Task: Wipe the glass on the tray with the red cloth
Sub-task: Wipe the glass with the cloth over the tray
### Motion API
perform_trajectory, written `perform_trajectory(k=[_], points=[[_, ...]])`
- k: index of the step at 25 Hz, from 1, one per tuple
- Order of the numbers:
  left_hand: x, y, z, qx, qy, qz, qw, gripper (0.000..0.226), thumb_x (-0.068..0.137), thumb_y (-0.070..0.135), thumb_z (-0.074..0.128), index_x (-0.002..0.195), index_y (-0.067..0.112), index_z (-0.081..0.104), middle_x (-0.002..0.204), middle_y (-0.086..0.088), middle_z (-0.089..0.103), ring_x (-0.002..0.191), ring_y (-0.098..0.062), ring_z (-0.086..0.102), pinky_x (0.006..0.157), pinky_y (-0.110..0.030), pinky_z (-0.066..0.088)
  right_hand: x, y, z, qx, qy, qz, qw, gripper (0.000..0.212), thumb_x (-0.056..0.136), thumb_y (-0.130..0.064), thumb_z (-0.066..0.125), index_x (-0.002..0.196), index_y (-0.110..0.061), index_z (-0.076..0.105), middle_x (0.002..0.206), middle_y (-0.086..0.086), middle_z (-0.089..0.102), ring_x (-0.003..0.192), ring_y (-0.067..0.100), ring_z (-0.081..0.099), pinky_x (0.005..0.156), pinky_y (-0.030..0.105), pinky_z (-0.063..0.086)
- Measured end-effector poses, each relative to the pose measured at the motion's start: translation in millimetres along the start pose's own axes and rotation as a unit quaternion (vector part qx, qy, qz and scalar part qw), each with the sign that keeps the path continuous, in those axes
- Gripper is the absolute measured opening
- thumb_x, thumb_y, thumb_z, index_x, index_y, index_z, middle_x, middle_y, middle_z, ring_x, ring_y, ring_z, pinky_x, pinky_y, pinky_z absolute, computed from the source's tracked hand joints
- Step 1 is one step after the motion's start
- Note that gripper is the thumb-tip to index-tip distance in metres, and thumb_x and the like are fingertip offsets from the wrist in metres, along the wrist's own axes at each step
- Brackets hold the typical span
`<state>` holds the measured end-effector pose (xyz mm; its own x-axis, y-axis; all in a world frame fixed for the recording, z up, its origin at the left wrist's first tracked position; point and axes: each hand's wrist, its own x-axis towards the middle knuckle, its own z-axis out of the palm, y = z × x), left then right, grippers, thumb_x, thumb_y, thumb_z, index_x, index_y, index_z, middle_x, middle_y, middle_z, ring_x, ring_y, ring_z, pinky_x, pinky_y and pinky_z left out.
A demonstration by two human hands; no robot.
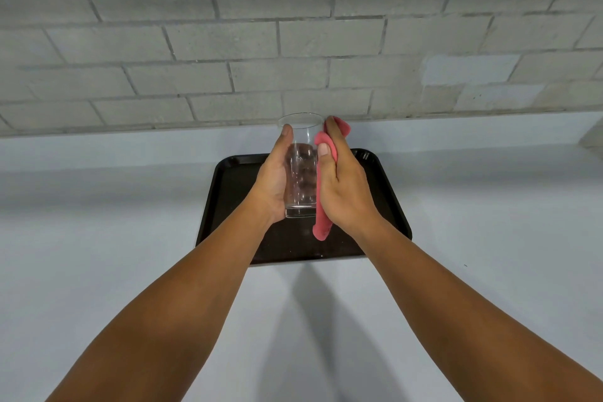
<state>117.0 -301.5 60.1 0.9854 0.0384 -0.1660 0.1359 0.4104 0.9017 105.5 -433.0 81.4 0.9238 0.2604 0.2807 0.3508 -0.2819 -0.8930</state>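
A clear drinking glass is held upright in the air above the black tray. My left hand wraps its left side, thumb near the rim and fingers behind it. My right hand presses the red cloth flat against the glass's right side. One end of the cloth sticks out above my fingers near the rim, and the other hangs down below the glass's base. The tray has nothing else on it.
The tray lies on a pale grey counter that runs up to a grey block wall. My two forearms reach in from the bottom of the view and cast shadows on the counter.
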Motion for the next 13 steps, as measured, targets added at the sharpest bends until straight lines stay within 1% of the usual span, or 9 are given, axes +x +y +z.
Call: perform_trajectory(k=[1, 2, 4, 5, 6, 7, 9, 10, 13], points=[[0.1, 1.5, 0.5, 0.006, 0.009, -0.004, 1.0, 0.078, 0.084, 0.073, 0.053, 0.117, 0.006, 0.074, 0.106, -0.018, 0.076, 0.094, -0.031, 0.076, 0.073, -0.041, 0.061, -1.7, -3.1, 1.7, 0.001, -0.002, -0.013, 1.0, 0.051, 0.105, -0.041, 0.029, 0.154, -0.033, 0.017, 0.15, -0.006, 0.042, 0.115, -0.012, 0.039, 0.082, -0.005, 0.032], [0.7, 2.5, 0.8, 0.009, 0.015, -0.009, 1.0, 0.08, 0.086, 0.073, 0.051, 0.124, 0.005, 0.07, 0.113, -0.019, 0.075, 0.101, -0.032, 0.075, 0.078, -0.043, 0.061, -3.2, -5.0, 3.2, 0.001, -0.007, -0.025, 1.0, 0.051, 0.105, -0.04, 0.03, 0.154, -0.034, 0.017, 0.152, -0.006, 0.039, 0.12, -0.008, 0.041, 0.09, 0.001, 0.034], [2.0, 4.2, 1.7, 0.019, 0.017, -0.014, 1.0, 0.079, 0.087, 0.073, 0.049, 0.129, 0.008, 0.068, 0.123, -0.018, 0.073, 0.112, -0.033, 0.071, 0.088, -0.045, 0.058, -5.2, -6.5, 5.1, -0.006, -0.017, -0.04, 0.999, 0.052, 0.105, -0.038, 0.03, 0.154, -0.034, 0.015, 0.157, -0.004, 0.032, 0.135, 0.007, 0.04, 0.105, 0.019, 0.036], [1.8, 4.6, 2.2, 0.024, 0.018, -0.014, 0.999, 0.079, 0.088, 0.073, 0.049, 0.129, 0.009, 0.068, 0.123, -0.018, 0.073, 0.113, -0.033, 0.071, 0.089, -0.045, 0.057, -4.8, -6.4, 5.0, -0.014, -0.022, -0.044, 0.999, 0.052, 0.105, -0.037, 0.03, 0.154, -0.033, 0.014, 0.159, -0.003, 0.029, 0.139, 0.012, 0.038, 0.109, 0.025, 0.035], [2.0, 4.3, 1.8, 0.019, 0.021, -0.013, 1.0, 0.079, 0.088, 0.073, 0.049, 0.129, 0.009, 0.068, 0.122, -0.019, 0.073, 0.113, -0.033, 0.071, 0.089, -0.045, 0.057, -3.6, -5.8, 4.2, -0.019, -0.029, -0.049, 0.998, 0.052, 0.105, -0.036, 0.03, 0.155, -0.032, 0.014, 0.16, -0.003, 0.027, 0.14, 0.013, 0.036, 0.11, 0.024, 0.034], [1.9, 4.0, 1.1, 0.008, 0.019, -0.014, 1.0, 0.08, 0.087, 0.073, 0.05, 0.129, 0.007, 0.067, 0.123, -0.02, 0.072, 0.113, -0.034, 0.07, 0.089, -0.045, 0.057, -1.7, -5.4, 3.2, -0.021, -0.038, -0.052, 0.998, 0.052, 0.105, -0.035, 0.03, 0.155, -0.031, 0.013, 0.16, -0.004, 0.026, 0.141, 0.011, 0.035, 0.108, 0.016, 0.032], [1.0, 3.1, -1.0, -0.012, 0.011, -0.013, 1.0, 0.082, 0.085, 0.074, 0.053, 0.127, 0.006, 0.069, 0.124, -0.022, 0.07, 0.114, -0.036, 0.07, 0.09, -0.047, 0.057, 4.3, -4.3, 0.6, -0.016, -0.054, -0.044, 0.997, 0.053, 0.106, -0.035, 0.03, 0.155, -0.03, 0.013, 0.159, -0.005, 0.027, 0.136, 0.003, 0.035, 0.093, -0.003, 0.026], [0.2, 1.8, -1.6, -0.017, 0.005, -0.011, 1.0, 0.081, 0.082, 0.075, 0.055, 0.124, 0.007, 0.071, 0.12, -0.022, 0.072, 0.11, -0.035, 0.071, 0.086, -0.047, 0.058, 7.9, -3.0, -1.1, -0.008, -0.055, -0.027, 0.998, 0.053, 0.106, -0.036, 0.029, 0.155, -0.03, 0.012, 0.158, -0.005, 0.029, 0.134, 0.002, 0.035, 0.088, -0.006, 0.025], [-1.3, -0.9, -2.4, -0.018, -0.002, 0.0, 1.0, 0.083, 0.075, 0.076, 0.059, 0.121, 0.009, 0.073, 0.112, -0.019, 0.076, 0.102, -0.034, 0.075, 0.075, -0.043, 0.061, 14.2, -1.7, -4.5, 0.015, -0.047, 0.011, 0.999, 0.054, 0.105, -0.038, 0.028, 0.156, -0.029, 0.011, 0.156, -0.004, 0.033, 0.137, 0.009, 0.035, 0.093, 0.005, 0.025]])
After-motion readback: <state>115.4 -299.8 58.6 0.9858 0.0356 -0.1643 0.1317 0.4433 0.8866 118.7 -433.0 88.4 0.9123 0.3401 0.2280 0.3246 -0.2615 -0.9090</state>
